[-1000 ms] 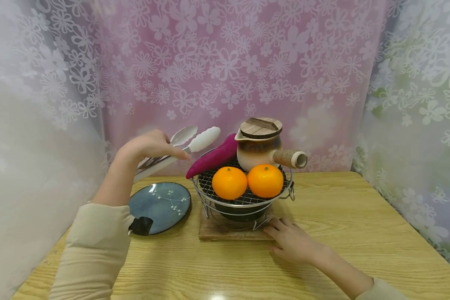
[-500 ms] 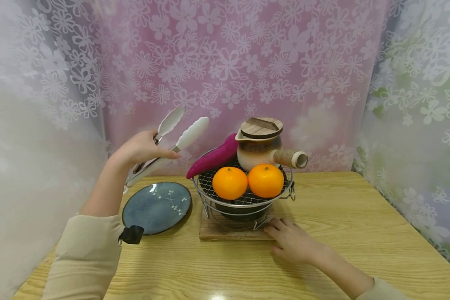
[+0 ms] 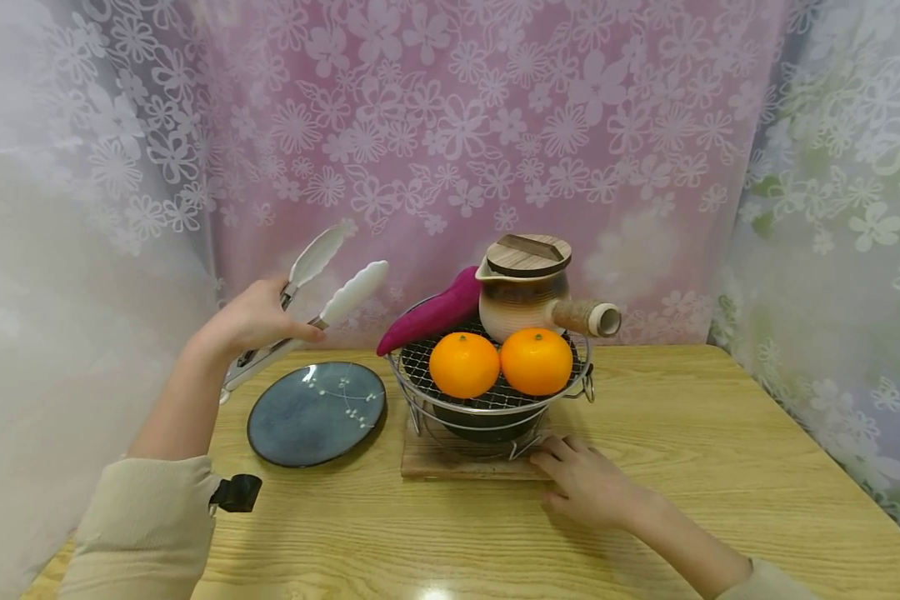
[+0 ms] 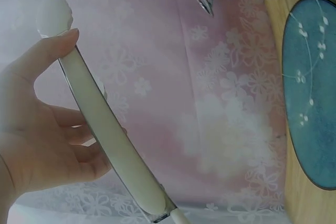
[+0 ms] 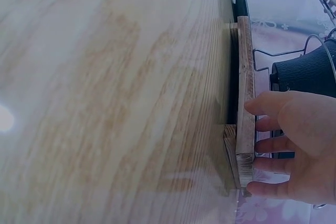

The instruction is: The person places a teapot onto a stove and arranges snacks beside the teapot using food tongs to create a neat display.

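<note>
In the head view my left hand (image 3: 251, 321) holds a pair of kitchen tongs (image 3: 352, 292) with white scalloped tips, raised behind the plate's left side. Thumb and fingers lie on either arm of the tongs, and their tips stand apart. The left wrist view shows the thumb on one pale handle (image 4: 113, 129). With its fingertips, my right hand (image 3: 588, 483) rests on the right front corner of a wooden board (image 3: 465, 467). On that board stands a round wire grill (image 3: 487, 408), bearing two oranges (image 3: 463, 365), a purple sweet potato (image 3: 435, 317) and a lidded clay teapot (image 3: 521, 304).
A blue-grey plate (image 3: 307, 417) with white blossoms lies on the wooden table (image 3: 345, 542) left of the grill. The teapot's side handle (image 3: 585, 317) juts out to the right. Flowered curtains (image 3: 450, 125) enclose the back and sides.
My left hand has drawn back to the left with the tongs, away from the grill, and their tips show wider apart than one second ago. The right hand has stayed on the board.
</note>
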Available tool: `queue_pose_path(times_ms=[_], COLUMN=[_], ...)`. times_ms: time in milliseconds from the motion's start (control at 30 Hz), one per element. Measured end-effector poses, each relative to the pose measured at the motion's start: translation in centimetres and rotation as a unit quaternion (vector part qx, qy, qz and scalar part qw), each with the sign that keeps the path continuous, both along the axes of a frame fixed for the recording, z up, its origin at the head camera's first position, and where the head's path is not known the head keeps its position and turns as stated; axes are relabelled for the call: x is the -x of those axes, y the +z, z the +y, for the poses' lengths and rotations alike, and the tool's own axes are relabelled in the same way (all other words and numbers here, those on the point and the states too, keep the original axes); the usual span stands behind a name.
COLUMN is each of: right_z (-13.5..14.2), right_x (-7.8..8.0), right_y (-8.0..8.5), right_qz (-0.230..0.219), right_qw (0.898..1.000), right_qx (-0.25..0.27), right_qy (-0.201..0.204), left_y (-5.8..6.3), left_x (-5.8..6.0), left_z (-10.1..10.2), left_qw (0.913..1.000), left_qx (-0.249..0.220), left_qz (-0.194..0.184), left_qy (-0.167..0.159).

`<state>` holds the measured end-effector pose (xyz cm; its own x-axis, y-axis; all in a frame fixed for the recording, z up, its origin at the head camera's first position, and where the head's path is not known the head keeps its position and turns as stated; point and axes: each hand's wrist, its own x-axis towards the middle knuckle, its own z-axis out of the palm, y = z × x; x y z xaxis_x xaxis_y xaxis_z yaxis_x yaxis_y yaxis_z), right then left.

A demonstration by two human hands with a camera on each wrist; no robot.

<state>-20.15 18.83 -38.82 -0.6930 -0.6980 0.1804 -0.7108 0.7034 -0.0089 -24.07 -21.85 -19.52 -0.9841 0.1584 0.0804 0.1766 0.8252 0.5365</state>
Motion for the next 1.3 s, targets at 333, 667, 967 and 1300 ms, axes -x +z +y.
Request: queue_pose_path(times_ms=[333,667,967,1300], right_z=[0.0,0.1,0.2,0.1], right_x=[0.0,0.3,0.3,0.2], right_y=[0.3,0.7,0.8,0.6], right_qz=[-0.003,-0.014,-0.022,-0.033], right_qw=[1.000,1.000,0.999,0.999], right_qx=[-0.014,-0.024,-0.023,-0.017], right_qy=[0.001,0.002,-0.002,-0.005], left_y=[-2.5,-4.8,-7.4,-10.3], left_x=[-0.7,-1.8,-3.2,-5.1], left_z=[-1.8,-3.0,-3.2,-2.0], left_qw=[0.9983,0.9914,0.9845,0.9780], left_qx=[0.050,0.103,0.145,0.201], left_qz=[-0.025,-0.068,-0.082,-0.050], left_qy=[-0.018,-0.045,-0.053,-0.023])
